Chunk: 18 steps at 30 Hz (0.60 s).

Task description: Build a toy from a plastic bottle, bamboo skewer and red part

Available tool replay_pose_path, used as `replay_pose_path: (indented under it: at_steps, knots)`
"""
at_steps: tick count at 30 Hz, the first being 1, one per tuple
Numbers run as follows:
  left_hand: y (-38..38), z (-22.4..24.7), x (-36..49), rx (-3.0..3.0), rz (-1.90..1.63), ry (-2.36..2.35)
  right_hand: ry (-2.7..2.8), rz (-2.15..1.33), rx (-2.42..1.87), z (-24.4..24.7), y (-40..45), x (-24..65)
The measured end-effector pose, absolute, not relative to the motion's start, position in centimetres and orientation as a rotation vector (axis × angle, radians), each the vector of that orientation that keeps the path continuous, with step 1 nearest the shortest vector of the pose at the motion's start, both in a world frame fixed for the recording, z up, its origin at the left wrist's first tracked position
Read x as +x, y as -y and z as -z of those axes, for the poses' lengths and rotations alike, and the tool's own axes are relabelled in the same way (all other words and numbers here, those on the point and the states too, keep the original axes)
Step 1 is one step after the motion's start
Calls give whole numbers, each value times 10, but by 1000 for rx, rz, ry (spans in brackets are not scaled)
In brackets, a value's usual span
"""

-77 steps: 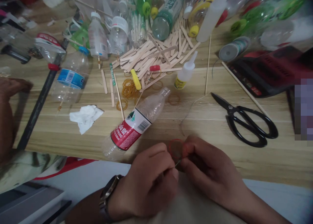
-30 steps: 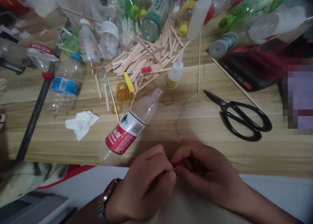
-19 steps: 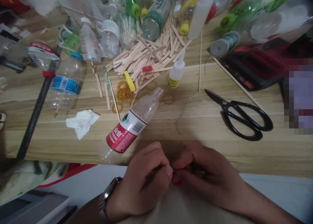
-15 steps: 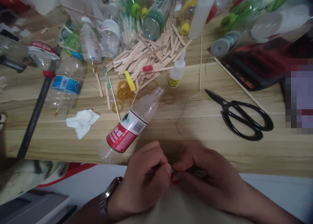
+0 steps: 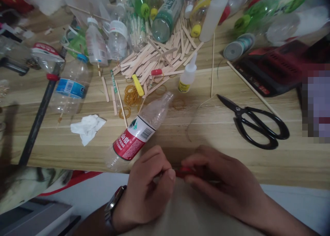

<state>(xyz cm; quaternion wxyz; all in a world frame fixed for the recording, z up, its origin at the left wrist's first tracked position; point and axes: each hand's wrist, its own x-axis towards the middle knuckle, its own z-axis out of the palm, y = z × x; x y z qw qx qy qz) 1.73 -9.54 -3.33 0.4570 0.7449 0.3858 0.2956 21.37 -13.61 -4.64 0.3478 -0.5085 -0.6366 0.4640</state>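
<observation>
Both hands meet in front of the table's near edge, over my lap. My right hand (image 5: 219, 181) pinches a small red piece that looks like a bottle cap (image 5: 187, 171), partly hidden by the fingers. Curled up with thumb against forefinger, my left hand (image 5: 152, 184) is right beside it; what it pinches is too small and covered to make out. A clear plastic bottle (image 5: 157, 107) with a red and white label lies on its side just beyond my left hand. Black-handled scissors (image 5: 239, 111) lie beyond my right hand.
Wooden craft sticks (image 5: 144, 62) form a pile mid-table, near rubber bands (image 5: 132, 95), a yellow balloon (image 5: 138, 85) and a glue bottle (image 5: 187, 76). A crumpled tissue (image 5: 88, 127) lies left. Several plastic bottles (image 5: 165, 23) crowd the back. A dark bar (image 5: 38, 122) slants along the left.
My hands have shifted slightly up and drawn a little apart. More of the red piece now shows between them, with the right fingers on it. Things on the table have not moved.
</observation>
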Motion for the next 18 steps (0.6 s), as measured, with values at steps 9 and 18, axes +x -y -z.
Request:
replay_pose_path:
  at_steps: [9,18]
  knots:
    - [95,32,14,1885,-758,-908,1890,-1133,-1304,37,133,223]
    - [93,34,22,1793,-711,-858,1490,-1402,-1005,39,128,215]
